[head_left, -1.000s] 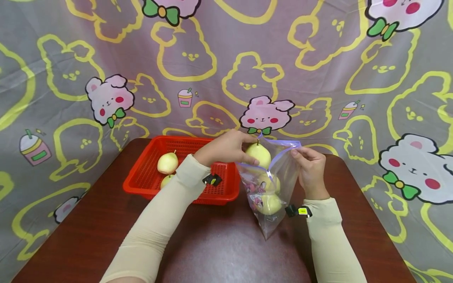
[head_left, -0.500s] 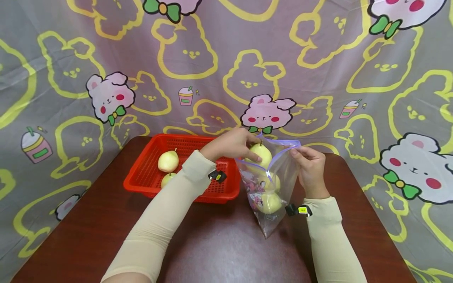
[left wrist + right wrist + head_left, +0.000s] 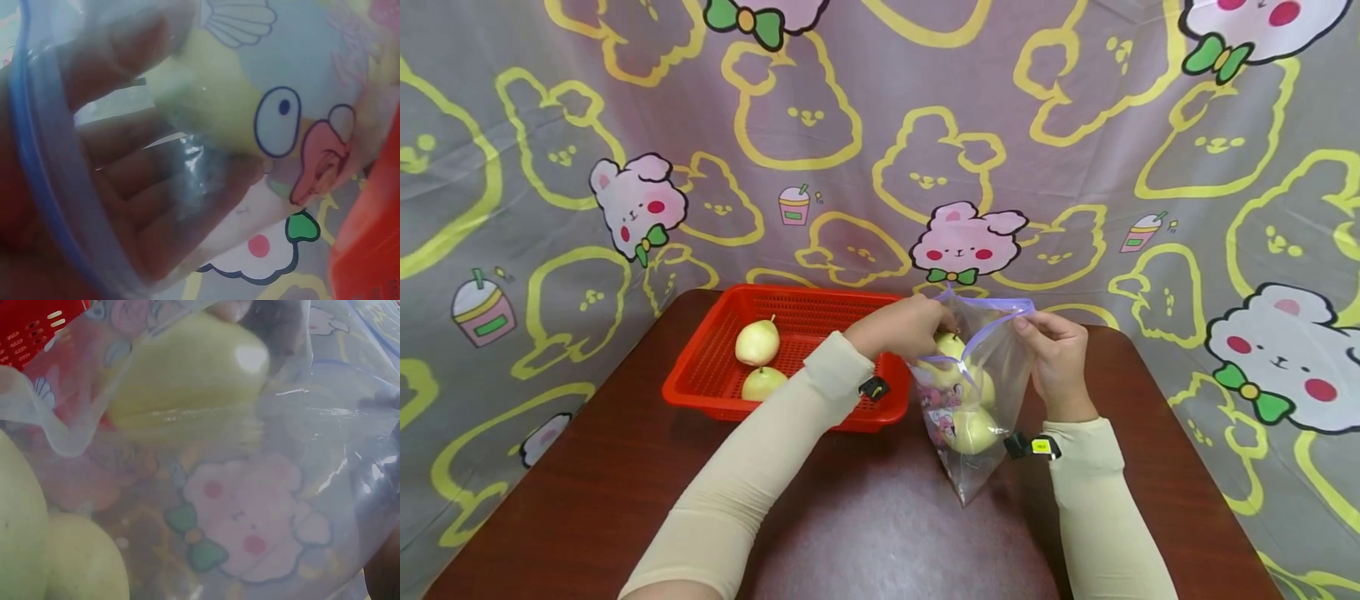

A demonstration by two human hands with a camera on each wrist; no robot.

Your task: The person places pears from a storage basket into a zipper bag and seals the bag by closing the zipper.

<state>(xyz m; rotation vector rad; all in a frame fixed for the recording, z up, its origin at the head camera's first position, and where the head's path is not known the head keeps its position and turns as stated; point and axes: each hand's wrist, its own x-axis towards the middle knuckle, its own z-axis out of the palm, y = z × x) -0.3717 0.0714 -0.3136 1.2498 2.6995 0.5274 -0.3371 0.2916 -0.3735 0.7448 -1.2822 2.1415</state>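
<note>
A clear zip bag (image 3: 1011, 367) with a purple zip edge and printed cartoon figures hangs upright above the table. My right hand (image 3: 1060, 358) pinches its right top corner between thumb and fingers. My left hand (image 3: 921, 325) reaches into the bag's mouth and holds a yellow-green pear (image 3: 950, 344) just below the zip edge. In the left wrist view, the fingers (image 3: 169, 206) and thumb lie about the pear (image 3: 206, 100), seen through the plastic. More pears (image 3: 976, 431) sit lower in the bag, as the right wrist view also shows.
A red slotted plastic basket (image 3: 700, 367) stands to the left on the dark brown table (image 3: 865, 508), partly behind my left forearm. It holds two pears (image 3: 757, 342). A patterned cloth (image 3: 842, 108) hangs behind and beside the table.
My left hand has lowered the pear from the bag's mouth further inside, its fingers now partly hidden by the bag. My right hand keeps its grip on the corner.
</note>
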